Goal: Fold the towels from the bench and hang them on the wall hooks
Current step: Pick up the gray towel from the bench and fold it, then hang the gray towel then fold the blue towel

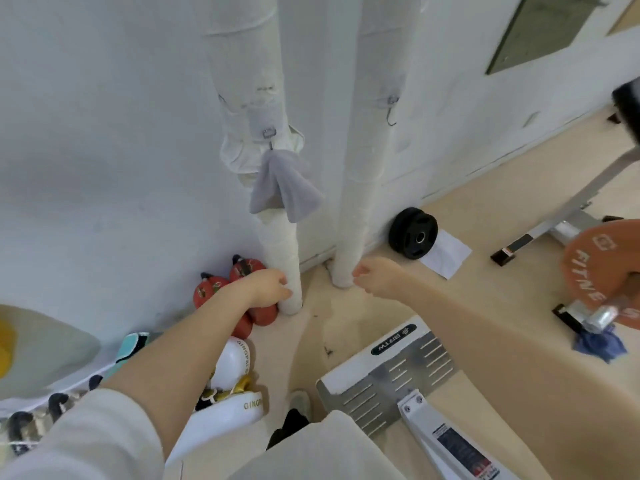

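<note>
Cream sleeves fill the bottom of the view, pushed up off 2 bare forearms that reach forward and down toward the base of the wall. On the left, the left hand hangs in front of the foot of the left wrapped pipe, its fingers curled loosely with nothing between them. On the right, the right hand sits just in front of the foot of the right wrapped pipe, fingers likewise half-curled and holding nothing. A grey towel is off the bench and hangs from a metal hook strapped to the left pipe, well above both hands, draping in 2 loose folds. A second hook on the right pipe is bare. Below the right forearm lies a white metal bench base with slotted plates, and beyond it the pale floor. A black weight plate leans against the wall just right of the right pipe, its lower edge on a white sheet lying flat on the floor. At the far right an orange weight plate sits on a bar end, with a crumpled blue cloth on the floor beneath it. Red boxing gloves rest against the wall behind the left wrist, and white gloves lie nearer the camera under the left forearm.
</note>
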A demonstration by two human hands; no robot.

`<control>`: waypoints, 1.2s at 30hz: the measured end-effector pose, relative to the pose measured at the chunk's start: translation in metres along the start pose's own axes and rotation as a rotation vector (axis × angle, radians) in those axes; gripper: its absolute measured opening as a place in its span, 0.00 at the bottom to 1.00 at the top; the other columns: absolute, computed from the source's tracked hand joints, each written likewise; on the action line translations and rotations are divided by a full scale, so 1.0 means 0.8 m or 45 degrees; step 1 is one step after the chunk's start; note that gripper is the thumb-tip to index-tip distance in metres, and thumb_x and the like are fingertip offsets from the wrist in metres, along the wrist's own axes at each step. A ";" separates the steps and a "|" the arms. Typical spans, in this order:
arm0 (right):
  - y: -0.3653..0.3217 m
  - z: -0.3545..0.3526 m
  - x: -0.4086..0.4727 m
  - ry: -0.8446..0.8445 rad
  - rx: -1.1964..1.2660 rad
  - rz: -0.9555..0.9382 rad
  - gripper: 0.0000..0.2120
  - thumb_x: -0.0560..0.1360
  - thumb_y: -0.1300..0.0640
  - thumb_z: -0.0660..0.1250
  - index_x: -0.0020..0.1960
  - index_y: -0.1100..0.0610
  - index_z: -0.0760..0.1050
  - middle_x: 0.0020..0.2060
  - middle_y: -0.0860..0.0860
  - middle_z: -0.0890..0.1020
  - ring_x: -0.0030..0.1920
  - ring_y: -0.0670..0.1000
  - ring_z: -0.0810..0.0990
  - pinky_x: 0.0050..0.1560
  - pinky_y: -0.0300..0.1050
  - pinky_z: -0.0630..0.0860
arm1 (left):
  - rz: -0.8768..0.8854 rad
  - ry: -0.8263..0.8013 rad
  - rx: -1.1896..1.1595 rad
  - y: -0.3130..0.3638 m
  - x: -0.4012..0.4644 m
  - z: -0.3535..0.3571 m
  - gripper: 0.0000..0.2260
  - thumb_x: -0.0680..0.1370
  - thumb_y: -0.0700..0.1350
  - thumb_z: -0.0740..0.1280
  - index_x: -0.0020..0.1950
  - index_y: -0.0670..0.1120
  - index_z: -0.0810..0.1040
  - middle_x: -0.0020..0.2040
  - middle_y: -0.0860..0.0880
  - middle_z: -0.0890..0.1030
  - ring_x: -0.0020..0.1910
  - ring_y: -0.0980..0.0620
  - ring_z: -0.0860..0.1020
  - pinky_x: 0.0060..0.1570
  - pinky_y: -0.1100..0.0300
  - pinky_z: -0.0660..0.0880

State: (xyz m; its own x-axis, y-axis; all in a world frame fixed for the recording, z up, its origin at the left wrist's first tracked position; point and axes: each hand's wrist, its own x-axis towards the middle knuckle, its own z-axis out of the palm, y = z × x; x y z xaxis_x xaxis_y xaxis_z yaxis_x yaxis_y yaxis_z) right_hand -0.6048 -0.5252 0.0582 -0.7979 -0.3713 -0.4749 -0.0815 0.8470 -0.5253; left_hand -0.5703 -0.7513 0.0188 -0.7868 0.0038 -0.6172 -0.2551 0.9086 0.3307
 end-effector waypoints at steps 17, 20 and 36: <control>0.266 0.151 -0.402 -0.011 0.287 0.286 0.07 0.77 0.60 0.59 0.50 0.61 0.74 0.40 0.51 0.78 0.33 0.46 0.75 0.37 0.39 0.73 | 0.368 -0.016 -0.018 0.164 -0.280 0.315 0.13 0.79 0.45 0.60 0.63 0.45 0.73 0.55 0.47 0.78 0.48 0.54 0.73 0.40 0.64 0.65; 0.292 0.173 -0.463 0.088 0.356 0.357 0.08 0.77 0.62 0.58 0.49 0.64 0.75 0.44 0.58 0.82 0.35 0.50 0.76 0.30 0.35 0.72 | 0.402 -0.111 -0.025 0.174 -0.313 0.357 0.14 0.79 0.44 0.60 0.63 0.43 0.73 0.59 0.45 0.78 0.49 0.50 0.76 0.51 0.62 0.70; 0.415 0.274 -0.744 0.491 0.520 0.613 0.10 0.78 0.59 0.58 0.50 0.58 0.77 0.45 0.52 0.80 0.44 0.51 0.76 0.47 0.43 0.71 | 0.542 -0.295 -0.135 0.280 -0.487 0.586 0.11 0.79 0.44 0.60 0.58 0.44 0.76 0.47 0.52 0.78 0.42 0.54 0.77 0.44 0.59 0.73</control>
State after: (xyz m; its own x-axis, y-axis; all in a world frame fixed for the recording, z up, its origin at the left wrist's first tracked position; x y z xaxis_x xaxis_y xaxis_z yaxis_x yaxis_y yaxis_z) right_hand -0.0263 -0.1065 0.0116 -0.8483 0.2296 -0.4772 0.4997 0.6453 -0.5778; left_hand -0.0572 -0.3533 -0.0015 -0.6910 0.4690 -0.5501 -0.0032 0.7590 0.6511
